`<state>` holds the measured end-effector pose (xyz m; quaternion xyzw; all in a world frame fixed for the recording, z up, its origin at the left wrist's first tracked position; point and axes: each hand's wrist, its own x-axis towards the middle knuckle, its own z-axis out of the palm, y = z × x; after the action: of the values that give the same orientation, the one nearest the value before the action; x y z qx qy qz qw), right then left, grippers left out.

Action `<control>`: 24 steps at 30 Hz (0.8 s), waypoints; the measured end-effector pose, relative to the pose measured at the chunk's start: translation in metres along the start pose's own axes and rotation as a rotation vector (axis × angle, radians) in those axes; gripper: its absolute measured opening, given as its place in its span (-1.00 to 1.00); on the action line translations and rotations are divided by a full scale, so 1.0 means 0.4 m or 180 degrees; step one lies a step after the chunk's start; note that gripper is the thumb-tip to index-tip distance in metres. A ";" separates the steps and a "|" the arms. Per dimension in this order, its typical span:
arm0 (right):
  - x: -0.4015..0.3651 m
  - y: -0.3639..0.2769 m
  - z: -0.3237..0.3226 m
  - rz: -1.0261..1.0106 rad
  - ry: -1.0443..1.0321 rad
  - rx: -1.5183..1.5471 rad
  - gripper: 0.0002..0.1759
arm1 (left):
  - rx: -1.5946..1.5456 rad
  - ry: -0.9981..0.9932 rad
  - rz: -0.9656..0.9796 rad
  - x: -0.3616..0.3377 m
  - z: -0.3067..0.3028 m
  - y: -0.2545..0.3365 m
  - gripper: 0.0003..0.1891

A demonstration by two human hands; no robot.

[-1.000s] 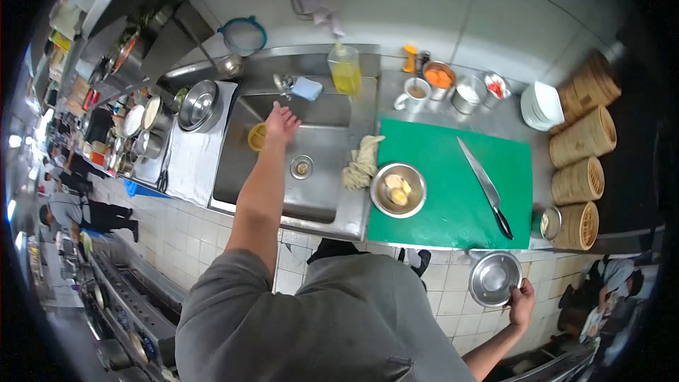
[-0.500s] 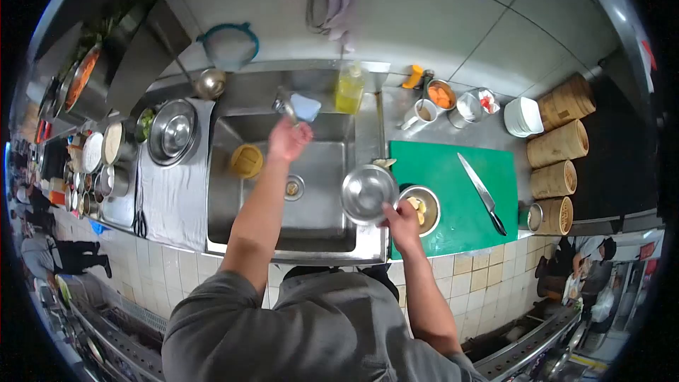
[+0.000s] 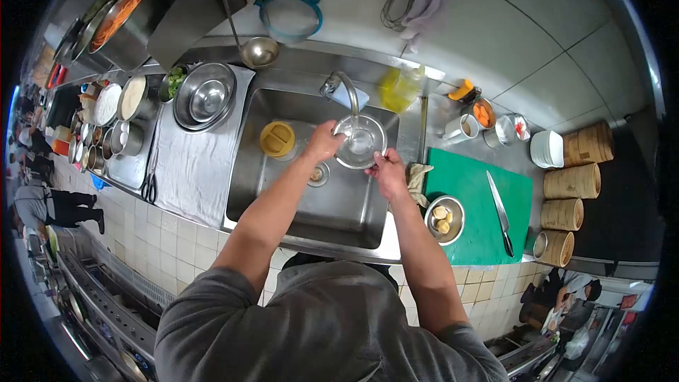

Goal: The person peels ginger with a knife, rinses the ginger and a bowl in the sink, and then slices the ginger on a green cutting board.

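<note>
Under the curved faucet (image 3: 351, 99), a round metal bowl (image 3: 361, 143) is held over the sink (image 3: 339, 221). My left hand (image 3: 325, 143) has its fingers at the bowl's left rim. At the lower right rim, my right hand (image 3: 388, 172) grips the bowl with thumb and fingers. The inside of the bowl looks clear and shiny, as if with water. A yellow round item (image 3: 277, 139) lies in the sink, left of the drain. Right of the sink, a second metal bowl (image 3: 456, 232) holds several pale yellow pieces.
A knife (image 3: 499, 212) lies on the green board (image 3: 481, 177). A crumpled cloth (image 3: 417, 182) sits at the sink's right edge. Nested bowls (image 3: 205, 99) and scissors (image 3: 149, 185) are at left. Steamer baskets (image 3: 571, 181) stand far right. A person (image 3: 42, 205) is at the far left.
My right hand has brought the bowl from beside the board to under the faucet. My left hand has moved from the faucet to the bowl's rim. The view has shifted.
</note>
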<state>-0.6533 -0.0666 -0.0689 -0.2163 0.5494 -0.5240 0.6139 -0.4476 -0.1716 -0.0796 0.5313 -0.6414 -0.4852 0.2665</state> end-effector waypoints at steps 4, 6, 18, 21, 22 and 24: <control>0.031 0.022 0.025 -0.0240 0.0201 -0.0071 -0.82 | -0.2434 0.0234 -0.1065 -0.065 0.074 -0.067 -0.64; 0.039 0.040 0.028 -0.0328 0.0273 -0.0020 -0.82 | -0.2694 0.0111 -0.1159 -0.107 0.114 -0.079 -0.60; 0.009 0.083 0.018 0.0176 -0.0145 -0.0997 -0.96 | 0.0444 0.0855 0.0677 -0.025 0.017 0.010 -0.42; -0.017 0.068 0.035 0.0309 -0.0217 -0.1194 -0.96 | 0.1147 -0.0058 0.0673 -0.010 -0.024 0.072 -0.62; -0.015 0.063 0.031 0.0253 -0.0214 -0.1108 -0.94 | 0.1176 -0.0196 0.0623 0.004 -0.026 0.072 -0.67; 0.001 0.065 0.016 0.0194 -0.0217 -0.1035 -0.92 | 0.1194 -0.0323 0.0573 0.020 -0.024 0.064 -0.71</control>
<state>-0.6372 -0.0596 -0.0890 -0.3137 0.6121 -0.4016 0.6047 -0.4525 -0.1834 -0.0541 0.4870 -0.7779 -0.3577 0.1727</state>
